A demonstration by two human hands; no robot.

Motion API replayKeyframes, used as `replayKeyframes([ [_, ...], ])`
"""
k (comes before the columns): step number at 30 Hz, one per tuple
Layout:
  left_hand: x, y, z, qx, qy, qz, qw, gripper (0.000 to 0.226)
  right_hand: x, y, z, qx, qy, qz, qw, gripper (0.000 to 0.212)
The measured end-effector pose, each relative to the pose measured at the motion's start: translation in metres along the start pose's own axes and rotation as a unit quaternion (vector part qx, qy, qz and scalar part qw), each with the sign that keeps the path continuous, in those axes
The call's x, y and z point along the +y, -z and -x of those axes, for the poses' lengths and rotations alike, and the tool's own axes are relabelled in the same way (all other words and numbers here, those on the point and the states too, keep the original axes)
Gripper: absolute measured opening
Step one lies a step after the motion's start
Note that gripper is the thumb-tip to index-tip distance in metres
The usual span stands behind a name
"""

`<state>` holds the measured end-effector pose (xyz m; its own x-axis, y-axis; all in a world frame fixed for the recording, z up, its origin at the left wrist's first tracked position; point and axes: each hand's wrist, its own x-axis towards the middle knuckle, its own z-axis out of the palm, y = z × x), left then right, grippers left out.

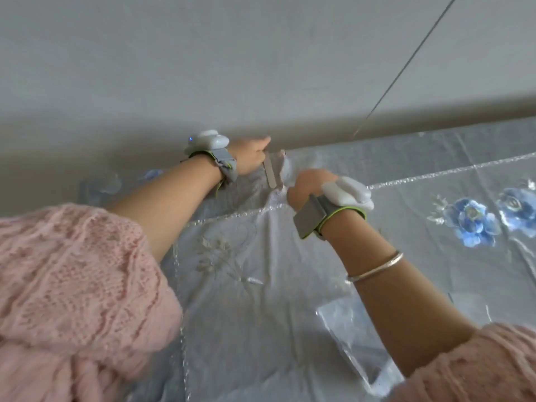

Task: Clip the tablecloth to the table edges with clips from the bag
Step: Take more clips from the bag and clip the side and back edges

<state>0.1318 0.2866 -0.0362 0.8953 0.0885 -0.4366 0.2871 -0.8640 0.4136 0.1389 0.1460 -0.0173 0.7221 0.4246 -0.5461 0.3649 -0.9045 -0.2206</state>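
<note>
A pale grey-blue tablecloth (261,285) with blue embroidered flowers and silver trim covers the table. At its far edge by the wall, my left hand (252,158) grips a flat metal clip (271,174) that stands tilted over the bunched cloth. My right hand (309,185) is closed on the gathered cloth just right of the clip, touching it. A clear plastic bag (356,343) lies on the cloth near me, partly hidden under my right forearm; its contents are hard to make out.
A grey wall (261,68) runs right behind the far table edge. A thin cord (406,65) hangs slanted down to that edge. Both wrists carry white sensor units on grey straps; a silver bangle sits on the right forearm.
</note>
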Motion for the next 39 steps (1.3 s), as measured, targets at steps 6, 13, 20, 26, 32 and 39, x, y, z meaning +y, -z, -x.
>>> replayKeyframes([
  [6,0.049,-0.04,0.067,0.021,-0.099,-0.017,0.995,0.038,0.043,-0.005,0.053,0.116,-0.031,0.053,0.991,0.042],
  [13,0.123,-0.088,0.122,0.054,-0.061,-0.119,0.99,0.034,0.1,-0.016,0.137,0.135,-0.041,-0.001,0.99,0.029],
  [20,0.168,-0.146,0.166,0.048,-0.077,-0.092,0.992,0.033,0.18,-0.03,0.215,0.091,-0.071,-0.169,0.979,0.019],
  [26,0.177,-0.188,0.191,0.086,-0.028,0.054,0.994,0.037,0.195,-0.07,0.211,0.047,-0.01,-0.258,0.965,0.023],
  [32,0.182,-0.226,0.201,0.057,0.062,-0.007,0.996,0.045,0.189,-0.095,0.191,0.011,0.084,-0.044,0.995,0.025],
  [39,0.189,-0.225,0.201,0.014,0.091,-0.089,0.992,0.048,0.202,-0.093,0.201,0.079,0.158,0.08,0.981,0.028],
])
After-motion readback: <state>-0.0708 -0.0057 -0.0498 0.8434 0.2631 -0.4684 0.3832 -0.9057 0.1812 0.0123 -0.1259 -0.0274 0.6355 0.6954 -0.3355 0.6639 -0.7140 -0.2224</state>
